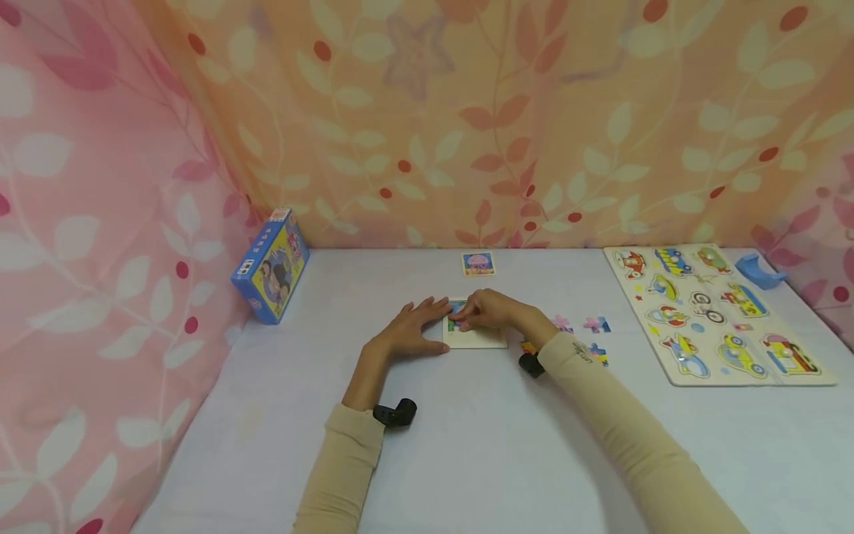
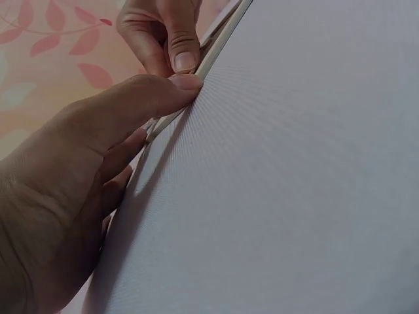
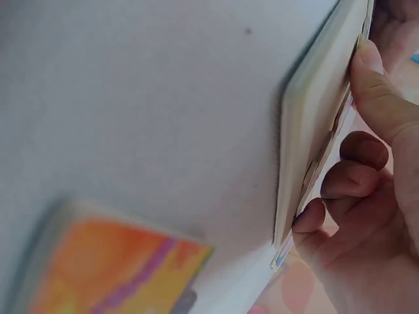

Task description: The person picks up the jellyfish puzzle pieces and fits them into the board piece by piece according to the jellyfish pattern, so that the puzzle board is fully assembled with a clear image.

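Note:
A small pale puzzle tray [image 1: 479, 341] lies flat on the table with colourful pieces fitted in its far left part. My left hand [image 1: 408, 331] spreads along the tray's left side, and its thumb [image 2: 177, 90] rests against the edge. My right hand [image 1: 492, 308] reaches over the tray from the right. Its thumb [image 3: 372, 72] and index finger pinch a puzzle piece [image 1: 457, 325] down at the picture's left part, the fingertips mostly covering it. The other right fingers curl above the tray.
Loose puzzle pieces [image 1: 597, 325] lie right of the tray, partly behind the right sleeve; an orange piece [image 3: 124, 268] is nearest. A picture card [image 1: 479, 264] lies behind. A blue box [image 1: 272, 267] stands left. At right are a vehicle peg board [image 1: 697, 326] and a blue plastic object [image 1: 760, 271].

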{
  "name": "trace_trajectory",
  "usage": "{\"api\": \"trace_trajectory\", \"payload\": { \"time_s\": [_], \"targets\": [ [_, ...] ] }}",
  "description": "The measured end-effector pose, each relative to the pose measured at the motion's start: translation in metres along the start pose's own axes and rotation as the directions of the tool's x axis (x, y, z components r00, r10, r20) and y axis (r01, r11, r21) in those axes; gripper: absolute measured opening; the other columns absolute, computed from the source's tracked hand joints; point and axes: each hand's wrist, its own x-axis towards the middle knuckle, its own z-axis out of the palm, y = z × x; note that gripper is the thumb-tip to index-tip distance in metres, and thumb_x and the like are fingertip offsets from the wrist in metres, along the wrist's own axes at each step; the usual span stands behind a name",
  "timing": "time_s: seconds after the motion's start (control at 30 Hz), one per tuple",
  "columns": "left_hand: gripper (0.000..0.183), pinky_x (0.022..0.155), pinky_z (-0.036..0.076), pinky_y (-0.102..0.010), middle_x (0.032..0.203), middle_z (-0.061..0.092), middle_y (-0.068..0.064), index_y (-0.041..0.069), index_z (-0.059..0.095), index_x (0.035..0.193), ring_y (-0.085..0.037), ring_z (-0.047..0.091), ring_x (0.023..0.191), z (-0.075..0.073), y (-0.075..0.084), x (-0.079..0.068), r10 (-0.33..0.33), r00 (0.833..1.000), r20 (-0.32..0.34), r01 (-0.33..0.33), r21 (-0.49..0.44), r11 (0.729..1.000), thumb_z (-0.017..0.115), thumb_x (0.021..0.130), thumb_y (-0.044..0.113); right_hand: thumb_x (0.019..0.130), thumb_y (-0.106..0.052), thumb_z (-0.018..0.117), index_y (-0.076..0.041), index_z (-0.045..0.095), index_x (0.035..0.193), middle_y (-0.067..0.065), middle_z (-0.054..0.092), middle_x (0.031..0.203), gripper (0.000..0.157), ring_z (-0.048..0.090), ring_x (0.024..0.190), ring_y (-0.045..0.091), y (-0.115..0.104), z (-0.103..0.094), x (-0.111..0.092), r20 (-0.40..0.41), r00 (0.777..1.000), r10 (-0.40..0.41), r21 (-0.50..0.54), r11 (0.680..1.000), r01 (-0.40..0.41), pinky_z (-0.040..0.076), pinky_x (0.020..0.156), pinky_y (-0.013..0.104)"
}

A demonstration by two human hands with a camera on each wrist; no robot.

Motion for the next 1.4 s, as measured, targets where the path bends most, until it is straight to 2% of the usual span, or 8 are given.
{"api": "trace_trajectory", "payload": {
  "time_s": [0.13,0.27,0.6,0.73,0.93,1.1,1.23,1.4],
  "targets": [
    [0.079,0.117,0.005,-0.043,0.152,0.022,0.012,0.027,0.032,0.143,-0.014,0.012,0.143,0.002,0.002,0.002,0.025,1.000,0.017,-0.026,0.018,1.000,0.066,0.076,0.051,0.082,-0.018,0.067,-0.010,0.066,0.110,0.009,0.069,0.101,0.029,0.043,0.070,0.008,0.005,0.000,-0.003,-0.007,1.000,-0.007,-0.001,1.000,0.007,0.035,0.067,0.022],
    [0.080,0.117,0.005,-0.041,0.151,0.023,0.013,0.027,0.033,0.143,-0.013,0.013,0.143,0.003,0.004,0.003,0.014,1.000,-0.002,-0.014,0.019,1.000,0.067,0.075,0.051,0.083,-0.017,0.066,-0.010,0.066,0.111,0.009,0.068,0.106,0.028,0.044,0.073,0.007,0.005,-0.001,-0.005,-0.013,1.000,-0.021,0.003,1.000,0.022,0.035,0.068,0.021],
    [0.081,0.117,0.003,-0.041,0.151,0.024,0.012,0.025,0.035,0.142,-0.012,0.013,0.143,0.006,0.004,0.003,0.010,1.000,-0.005,-0.010,-0.048,0.999,0.070,0.073,0.049,0.076,-0.028,0.073,-0.014,0.072,0.101,0.000,0.066,0.078,0.028,0.044,0.059,0.005,0.006,0.004,-0.009,-0.164,0.986,-0.026,-0.171,0.985,-0.002,0.030,0.054,0.019],
    [0.077,0.117,0.002,-0.041,0.151,0.025,0.011,0.024,0.039,0.140,-0.012,0.013,0.143,0.009,0.005,0.005,0.040,0.999,-0.005,-0.041,-0.082,0.996,0.071,0.074,0.046,0.078,-0.029,0.072,-0.014,0.073,0.100,-0.001,0.062,0.073,0.026,0.040,0.058,0.006,0.010,0.002,-0.016,-0.182,0.983,-0.039,-0.168,0.986,0.008,0.030,0.054,0.019],
    [0.071,0.117,0.000,-0.041,0.151,0.025,0.014,0.027,0.041,0.139,-0.010,0.012,0.143,0.012,0.007,0.006,0.033,0.999,0.004,-0.032,-0.108,0.994,0.071,0.075,0.042,0.081,-0.019,0.069,-0.006,0.072,0.101,0.000,0.054,0.066,0.024,0.038,0.061,0.011,0.032,-0.027,-0.054,-0.239,0.971,0.013,-0.074,0.997,-0.031,0.031,0.056,0.022],
    [0.071,0.117,0.000,-0.040,0.150,0.026,0.017,0.028,0.044,0.137,-0.008,0.013,0.142,0.008,0.004,0.003,0.012,1.000,-0.006,-0.013,-0.118,0.993,0.073,0.074,0.042,0.083,-0.017,0.068,-0.007,0.071,0.103,0.001,0.060,0.075,0.023,0.039,0.064,0.012,0.063,-0.050,-0.101,-0.264,0.954,0.142,-0.030,0.987,-0.155,0.032,0.056,0.022],
    [0.070,0.118,0.000,-0.041,0.150,0.026,0.015,0.027,0.043,0.137,-0.011,0.013,0.143,0.004,0.001,0.001,0.019,1.000,-0.005,-0.019,-0.101,0.995,0.072,0.075,0.041,0.083,-0.019,0.067,-0.008,0.069,0.108,0.003,0.056,0.075,0.028,0.040,0.056,0.012,0.073,-0.056,-0.128,-0.223,0.945,0.237,0.011,0.970,-0.241,0.034,0.053,0.023],
    [0.071,0.117,0.000,-0.043,0.151,0.026,0.009,0.023,0.042,0.138,-0.016,0.014,0.143,0.002,0.003,-0.001,0.025,1.000,-0.009,-0.026,-0.090,0.996,0.072,0.075,0.040,0.078,-0.026,0.072,-0.010,0.068,0.112,0.000,0.039,0.065,0.037,0.036,0.058,0.012,0.077,-0.051,-0.143,-0.165,0.952,0.259,-0.012,0.964,-0.264,0.030,0.054,0.023]
  ]
}}
